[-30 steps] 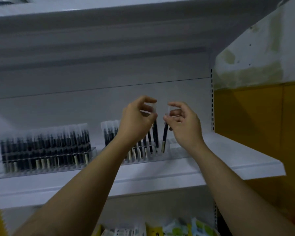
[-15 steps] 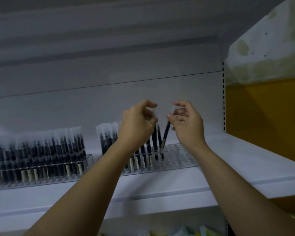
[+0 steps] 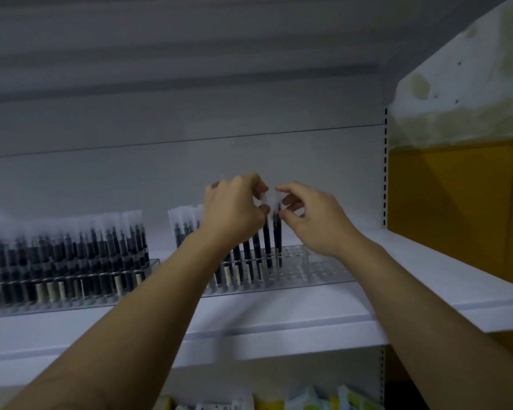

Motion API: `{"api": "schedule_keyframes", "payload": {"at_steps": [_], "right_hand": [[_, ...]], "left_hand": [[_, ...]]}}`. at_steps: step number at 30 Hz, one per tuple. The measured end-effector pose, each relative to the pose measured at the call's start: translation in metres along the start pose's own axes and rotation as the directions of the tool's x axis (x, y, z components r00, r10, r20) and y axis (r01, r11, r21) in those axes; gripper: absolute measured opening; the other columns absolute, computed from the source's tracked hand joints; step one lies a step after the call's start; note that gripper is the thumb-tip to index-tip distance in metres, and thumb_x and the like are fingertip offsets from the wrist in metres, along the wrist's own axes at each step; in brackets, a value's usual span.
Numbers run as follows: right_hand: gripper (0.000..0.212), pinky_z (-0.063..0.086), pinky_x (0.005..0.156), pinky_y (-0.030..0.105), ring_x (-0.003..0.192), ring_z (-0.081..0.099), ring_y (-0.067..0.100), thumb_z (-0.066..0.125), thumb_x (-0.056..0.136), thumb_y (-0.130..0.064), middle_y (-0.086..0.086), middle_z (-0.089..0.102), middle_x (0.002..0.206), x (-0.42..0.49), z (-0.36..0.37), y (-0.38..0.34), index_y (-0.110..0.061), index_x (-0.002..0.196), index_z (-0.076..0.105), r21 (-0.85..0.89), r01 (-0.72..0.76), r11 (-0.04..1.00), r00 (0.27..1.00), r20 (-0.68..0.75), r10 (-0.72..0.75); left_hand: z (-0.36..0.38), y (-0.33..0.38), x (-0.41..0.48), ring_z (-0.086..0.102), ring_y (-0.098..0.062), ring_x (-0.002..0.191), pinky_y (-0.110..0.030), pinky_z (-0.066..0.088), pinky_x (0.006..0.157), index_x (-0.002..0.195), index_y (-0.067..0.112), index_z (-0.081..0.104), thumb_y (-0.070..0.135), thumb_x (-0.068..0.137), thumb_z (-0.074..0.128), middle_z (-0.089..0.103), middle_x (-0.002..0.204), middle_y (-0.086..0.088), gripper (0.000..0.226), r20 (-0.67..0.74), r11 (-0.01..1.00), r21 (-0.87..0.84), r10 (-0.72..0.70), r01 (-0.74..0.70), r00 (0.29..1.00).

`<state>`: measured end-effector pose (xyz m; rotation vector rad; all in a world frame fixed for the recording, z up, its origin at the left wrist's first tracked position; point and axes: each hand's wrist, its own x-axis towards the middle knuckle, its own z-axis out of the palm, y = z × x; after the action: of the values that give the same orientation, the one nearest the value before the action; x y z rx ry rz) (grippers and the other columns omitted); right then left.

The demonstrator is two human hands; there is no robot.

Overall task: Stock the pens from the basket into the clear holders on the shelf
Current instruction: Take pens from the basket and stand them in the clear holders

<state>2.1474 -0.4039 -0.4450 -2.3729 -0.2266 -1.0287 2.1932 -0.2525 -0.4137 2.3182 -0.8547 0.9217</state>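
On the white metal shelf (image 3: 279, 318), a clear plastic holder (image 3: 323, 272) stands partly filled with black pens in clear sleeves (image 3: 246, 255). The left hand (image 3: 234, 208) has a narrow grip pinching one sleeve top. The right hand (image 3: 314, 217) pinches the rightmost pen (image 3: 277, 241) just beside it. A full second holder (image 3: 71, 297) stands further left.

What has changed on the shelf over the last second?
The pen pinched by the right hand went from tilted, tip at the holes, to upright and seated in the right holder, ending the row. The left hand still pinches the neighbouring pen by its cap. The full left holder is unchanged.
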Motion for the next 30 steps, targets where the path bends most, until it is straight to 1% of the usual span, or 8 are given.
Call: {"api": "schedule_keyframes", "payload": {"at_steps": [3,7,11,17,21,24,26,30], "right_hand": [[0.039,0.051,0.093,0.035,0.105,0.057,0.011,0.057,0.095,-0.023,-0.004,0.058,0.120,0.002,0.002,-0.004,-0.026,0.134,0.053,-0.031,0.013,0.999,0.999,0.049,-0.011],[0.044,0.047,0.092,0.029,0.106,0.055,0.011,0.056,0.096,-0.025,-0.003,0.056,0.126,-0.001,0.003,-0.005,-0.030,0.138,0.048,-0.059,-0.008,0.998,0.994,0.108,0.014],[0.052,0.046,0.091,0.028,0.105,0.054,0.012,0.057,0.095,-0.025,-0.002,0.057,0.123,-0.010,-0.001,-0.005,-0.032,0.144,0.040,-0.022,-0.049,0.999,0.992,0.116,0.051],[0.061,0.040,0.086,0.024,0.105,0.053,0.013,0.054,0.097,-0.024,0.001,0.052,0.129,-0.014,-0.005,-0.011,-0.029,0.151,0.025,0.028,-0.138,0.990,0.983,0.129,0.133],[0.063,0.042,0.089,0.026,0.106,0.053,0.014,0.054,0.097,-0.025,0.003,0.051,0.134,-0.017,-0.008,-0.013,-0.026,0.151,0.024,-0.002,-0.162,0.987,0.975,0.154,0.161],[0.061,0.043,0.100,0.033,0.118,0.052,0.019,0.050,0.098,-0.022,0.005,0.048,0.139,-0.019,-0.008,-0.014,-0.024,0.152,0.021,-0.028,-0.167,0.986,0.973,0.157,0.169],[0.061,0.040,0.105,0.037,0.123,0.048,0.020,0.049,0.099,-0.020,0.006,0.045,0.141,-0.019,-0.008,-0.016,-0.023,0.152,0.019,-0.037,-0.164,0.986,0.973,0.157,0.168],[0.063,0.037,0.108,0.036,0.130,0.042,0.020,0.049,0.099,-0.021,0.005,0.038,0.146,-0.019,-0.007,-0.019,-0.023,0.152,0.017,-0.057,-0.144,0.988,0.976,0.158,0.152]], "left_hand": [[0.001,0.003,0.000,0.060,-0.018,0.103,-0.038,0.034,0.104,0.112,0.026,0.062,0.033,0.086,0.067,0.067,0.110,0.010,0.027,-0.015,0.999,0.052,-0.005,0.006,1.000],[-0.001,0.000,0.000,0.053,-0.019,0.115,-0.048,0.024,0.113,0.116,0.024,0.060,0.033,0.087,0.066,0.066,0.112,0.006,0.032,-0.025,0.988,0.128,-0.080,0.082,0.996],[-0.004,-0.003,-0.002,0.054,-0.018,0.112,-0.049,0.021,0.114,0.113,0.025,0.061,0.033,0.086,0.067,0.066,0.109,0.007,0.029,-0.024,0.990,0.072,-0.122,0.123,0.992],[-0.004,0.002,0.003,0.055,-0.017,0.111,-0.053,0.016,0.115,0.113,0.026,0.058,0.032,0.088,0.063,0.066,0.106,0.008,0.026,0.036,0.992,0.125,-0.039,0.034,0.999],[-0.007,0.000,0.008,0.056,-0.018,0.108,-0.049,0.026,0.111,0.111,0.023,0.058,0.027,0.087,0.064,0.066,0.105,0.006,0.025,0.067,0.997,0.070,-0.018,0.013,0.998],[-0.005,-0.001,0.007,0.058,-0.016,0.103,-0.039,0.036,0.102,0.108,0.024,0.062,0.028,0.084,0.067,0.067,0.102,0.008,0.025,0.042,0.999,0.044,-0.003,0.001,0.999],[-0.002,-0.001,0.004,0.058,-0.016,0.102,-0.038,0.040,0.100,0.108,0.024,0.065,0.029,0.084,0.068,0.068,0.102,0.007,0.024,0.033,0.999,0.038,0.004,-0.005,0.999],[0.005,-0.003,-0.001,0.052,-0.018,0.115,-0.047,0.028,0.112,0.113,0.027,0.064,0.034,0.087,0.065,0.064,0.117,0.005,0.027,0.032,0.990,0.140,0.020,-0.024,0.999]]}}
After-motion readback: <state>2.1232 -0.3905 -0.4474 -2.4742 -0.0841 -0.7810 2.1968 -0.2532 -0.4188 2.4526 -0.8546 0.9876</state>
